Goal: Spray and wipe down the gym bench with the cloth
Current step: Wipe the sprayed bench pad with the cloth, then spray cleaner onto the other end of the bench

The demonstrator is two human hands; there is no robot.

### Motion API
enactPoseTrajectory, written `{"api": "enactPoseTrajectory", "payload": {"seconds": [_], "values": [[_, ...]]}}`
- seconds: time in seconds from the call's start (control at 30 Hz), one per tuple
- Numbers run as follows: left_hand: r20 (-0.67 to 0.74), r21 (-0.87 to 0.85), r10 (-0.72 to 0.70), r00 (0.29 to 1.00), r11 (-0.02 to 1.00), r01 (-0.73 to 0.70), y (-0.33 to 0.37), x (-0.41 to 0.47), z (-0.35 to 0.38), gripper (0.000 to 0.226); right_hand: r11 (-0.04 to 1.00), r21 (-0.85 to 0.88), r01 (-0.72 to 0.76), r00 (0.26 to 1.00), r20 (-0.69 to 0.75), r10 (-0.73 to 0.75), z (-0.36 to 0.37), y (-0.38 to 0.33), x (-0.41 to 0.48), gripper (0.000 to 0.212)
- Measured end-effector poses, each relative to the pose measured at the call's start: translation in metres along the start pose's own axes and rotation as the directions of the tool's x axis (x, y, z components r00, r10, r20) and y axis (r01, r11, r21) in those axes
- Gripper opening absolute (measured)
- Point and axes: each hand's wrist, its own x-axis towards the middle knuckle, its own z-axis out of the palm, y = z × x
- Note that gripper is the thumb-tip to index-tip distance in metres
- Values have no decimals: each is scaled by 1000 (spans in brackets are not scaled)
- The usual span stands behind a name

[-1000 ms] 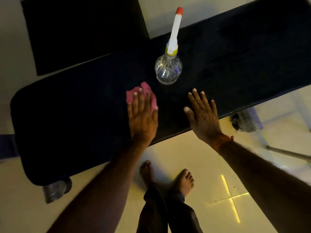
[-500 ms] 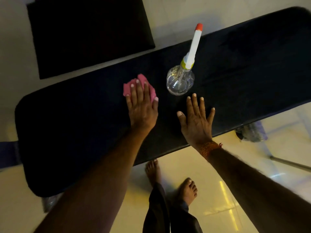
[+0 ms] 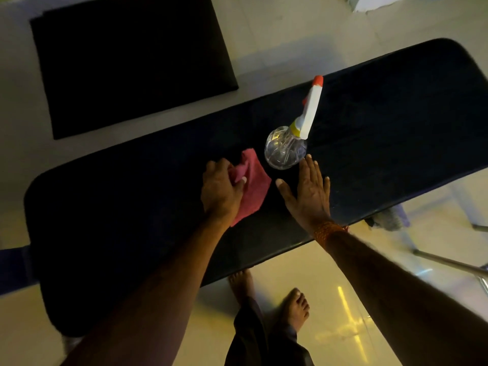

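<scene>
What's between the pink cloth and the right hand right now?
Head view: only a narrow strip of bare bench separates cloth and right hand; the spray bottle stands farther back.

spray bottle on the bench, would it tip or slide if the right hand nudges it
Likely tips before it slides: the spray bottle has a tall sprayer over a short round body. Its clear body shows little liquid, so probably light. The right hand lies flat close beside it on the bench.
</scene>
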Motion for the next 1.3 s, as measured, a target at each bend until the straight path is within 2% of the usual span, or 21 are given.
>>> {"api": "enactPoseTrajectory", "payload": {"seconds": [0.07, 0.17, 0.23, 0.27, 0.33, 0.4, 0.47, 0.57, 0.63, 0.7, 0.77, 0.83, 0.97, 1.07, 1.17, 1.3], "values": [[-11, -21, 14, 1000, 1000, -14, -1, 5, -4, 38, 1000, 13, -10, 1000, 1, 10, -1, -2, 1, 84], [-74, -150, -145, 987, 980, 132, -12, 13, -16, 42, 999, 28, -18, 1000, -7, 19, -1, -2, 2, 84], [-111, -166, -216, 970, 966, 196, -20, 14, -22, 52, 999, 32, -24, 1000, -12, 25, 0, -3, 2, 86], [-126, -130, -188, 974, 977, 172, -22, 12, -23, 62, 999, 40, -28, 999, -16, 29, 0, -3, 2, 87], [-169, 48, -5, 986, 999, 13, -20, 6, -23, 79, 997, 71, -38, 999, -27, 40, -1, -6, 3, 88], [-118, 239, 196, 973, 957, -164, -15, 3, -19, 79, 991, 130, -44, 997, -51, 51, -4, -10, 5, 90], [-21, 370, 287, 958, 892, -259, -11, 4, -14, 69, 979, 200, -32, 996, -78, 48, -9, -14, 9, 93], [-12, 349, 262, 965, 906, -242, -1, 7, -13, 71, 948, 319, 2, 994, -101, 32, -20, -21, 16, 98], [-9, 303, 310, 951, 907, -293, 7, 9, -15, 78, 921, 390, 20, 993, -113, 26, -29, -26, 22, 100], [95, 316, 360, 928, 873, -371, 16, 13, -16, 84, 876, 481, 21, 994, -103, 33, -39, -33, 32, 96], [225, 344, 328, 917, 854, -390, 23, 19, -14, 91, 810, 587, 24, 996, -86, 33, -49, -43, 42, 85], [288, 383, 285, 914, 841, -382, 28, 23, -11, 96, 771, 637, 25, 996, -79, 33, -59, -54, 53, 77], [312, 417, 255, 915, 829, -373, 45, 32, -7, 101, 715, 699, 1, 993, -88, 84, -78, -62, 72, 58], [327, 455, 213, 921, 819, -351, 64, 41, -2, 105, 556, 829, -63, 983, -46, 180, -98, -55, 81, 63], [334, 442, 199, 921, 830, -340, 88, 47, 12, 106, 494, 868, -53, 986, -35, 166, -118, -31, 88, 62], [348, 434, 194, 917, 834, -341, 139, 51, 46, 108, 409, 899, -159, 960, 44, 277, -152, 20, 98, 51]]}}
